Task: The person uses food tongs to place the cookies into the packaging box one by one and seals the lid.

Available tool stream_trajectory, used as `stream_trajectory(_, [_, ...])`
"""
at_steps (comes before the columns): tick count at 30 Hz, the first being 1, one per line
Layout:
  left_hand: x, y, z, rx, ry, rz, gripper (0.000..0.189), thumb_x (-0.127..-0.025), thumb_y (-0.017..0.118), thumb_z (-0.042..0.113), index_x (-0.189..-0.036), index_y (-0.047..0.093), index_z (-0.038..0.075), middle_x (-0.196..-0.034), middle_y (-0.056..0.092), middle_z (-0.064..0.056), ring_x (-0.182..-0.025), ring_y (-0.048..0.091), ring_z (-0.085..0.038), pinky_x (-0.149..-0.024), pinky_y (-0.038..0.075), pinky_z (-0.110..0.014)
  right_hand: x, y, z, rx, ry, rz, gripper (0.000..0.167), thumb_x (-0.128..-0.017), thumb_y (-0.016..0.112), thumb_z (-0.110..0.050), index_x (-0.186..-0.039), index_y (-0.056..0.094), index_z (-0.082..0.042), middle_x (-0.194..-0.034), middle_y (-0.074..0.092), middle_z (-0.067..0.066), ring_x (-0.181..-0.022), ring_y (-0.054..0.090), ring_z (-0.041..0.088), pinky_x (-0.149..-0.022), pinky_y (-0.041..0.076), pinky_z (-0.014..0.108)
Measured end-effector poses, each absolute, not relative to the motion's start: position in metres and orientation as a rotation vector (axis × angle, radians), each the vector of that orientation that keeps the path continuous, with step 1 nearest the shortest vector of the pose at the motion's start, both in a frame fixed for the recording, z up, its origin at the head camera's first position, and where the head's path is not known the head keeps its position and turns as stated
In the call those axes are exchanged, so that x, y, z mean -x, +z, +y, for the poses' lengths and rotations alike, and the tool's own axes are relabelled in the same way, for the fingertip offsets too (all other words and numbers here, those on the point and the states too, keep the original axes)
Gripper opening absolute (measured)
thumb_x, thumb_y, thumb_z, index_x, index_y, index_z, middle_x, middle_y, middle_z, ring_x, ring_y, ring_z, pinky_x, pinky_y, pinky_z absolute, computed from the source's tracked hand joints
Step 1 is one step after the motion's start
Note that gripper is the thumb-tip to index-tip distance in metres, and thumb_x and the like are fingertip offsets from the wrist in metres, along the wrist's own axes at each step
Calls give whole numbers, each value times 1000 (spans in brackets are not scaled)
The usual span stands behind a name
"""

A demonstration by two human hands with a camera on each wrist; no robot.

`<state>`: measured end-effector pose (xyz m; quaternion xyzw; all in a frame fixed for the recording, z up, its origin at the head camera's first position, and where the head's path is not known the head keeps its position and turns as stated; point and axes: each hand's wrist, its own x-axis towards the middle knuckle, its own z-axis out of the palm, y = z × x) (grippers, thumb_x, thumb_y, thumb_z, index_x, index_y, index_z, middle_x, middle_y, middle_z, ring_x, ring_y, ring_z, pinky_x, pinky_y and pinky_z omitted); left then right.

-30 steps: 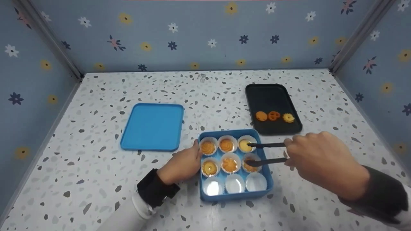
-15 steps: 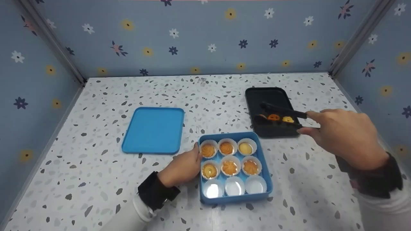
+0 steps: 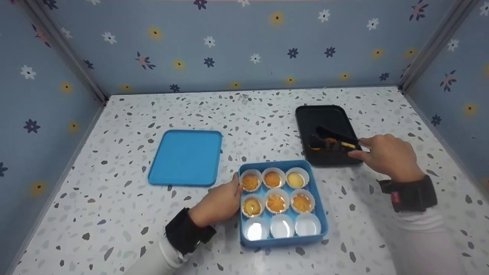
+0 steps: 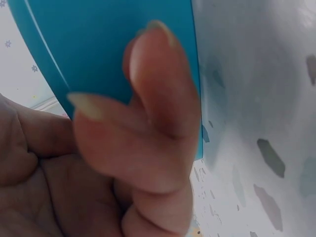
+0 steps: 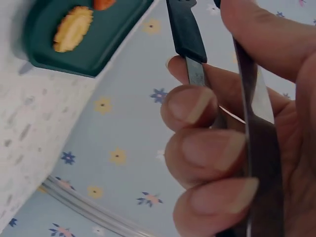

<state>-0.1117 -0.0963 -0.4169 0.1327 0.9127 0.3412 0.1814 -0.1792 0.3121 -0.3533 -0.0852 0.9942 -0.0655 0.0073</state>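
Note:
My right hand (image 3: pixel 389 156) holds black tongs (image 3: pixel 336 134) over the black tray (image 3: pixel 321 114); their tips are apart around a round cookie (image 3: pixel 314 148), partly hidden by the lower arm. Beside it lie a pretzel-shaped cookie (image 3: pixel 331 141) and a pale yellow cookie (image 5: pixel 74 28). In the right wrist view, fingers and thumb wrap the tongs' metal handles. My left hand (image 3: pixel 219 202) rests against the left wall of a blue box (image 3: pixel 324 223), its bent fingers touching the outside. Six paper cups in the box hold cookies, such as a swirled cookie (image 3: pixel 250 183); the front row of cups (image 3: pixel 282 227) is empty.
A flat blue lid or tray (image 3: pixel 185 157) lies on the speckled table (image 3: pixel 263 133), left of and behind the box. Flower-patterned walls (image 3: pixel 229 46) enclose the table at the back and both sides.
My right hand has carried the tongs from above the box's right-hand cups back to the black tray, their tips lowering around the round cookie. My left hand stays at the box.

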Motion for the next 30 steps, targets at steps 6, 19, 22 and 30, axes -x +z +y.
stream_trajectory(6, [111, -416, -97, -381, 958, 2589, 59, -109, 32, 26, -153, 16, -9, -132, 57, -27, -92, 64, -27, -98, 47, -46, 183, -360, 317, 277, -214, 3112, 77, -88, 62, -64, -131, 63, -1, -52, 48, 2, -46, 39, 18, -39, 29, 33])
stream_trajectory(19, [112, -417, -95, -390, 900, 2617, 59, -109, 32, 26, -152, 19, -12, -145, 45, -26, -119, 57, -31, -107, 40, -47, 188, -375, 325, 267, -269, 3075, 70, -88, 67, -58, -134, 62, -6, -57, 54, 9, -48, 39, 20, -40, 29, 34])
stream_trajectory(22, [112, -417, -95, -384, 904, 2609, 59, -109, 32, 26, -152, 18, -11, -146, 44, -26, -123, 55, -33, -108, 38, -47, 189, -376, 325, 292, -266, 3099, 65, -88, 69, -53, -132, 64, -6, -70, 64, 18, -51, 42, 21, -41, 31, 34])
stream_trajectory(30, [112, -418, -96, -360, 905, 2598, 60, -109, 32, 28, -154, 17, -9, -148, 43, -24, -127, 52, -31, -110, 37, -47, 192, -377, 324, 346, -213, 3147, 59, -89, 71, -49, -128, 67, -5, -62, 60, 12, -49, 43, 21, -38, 31, 34])
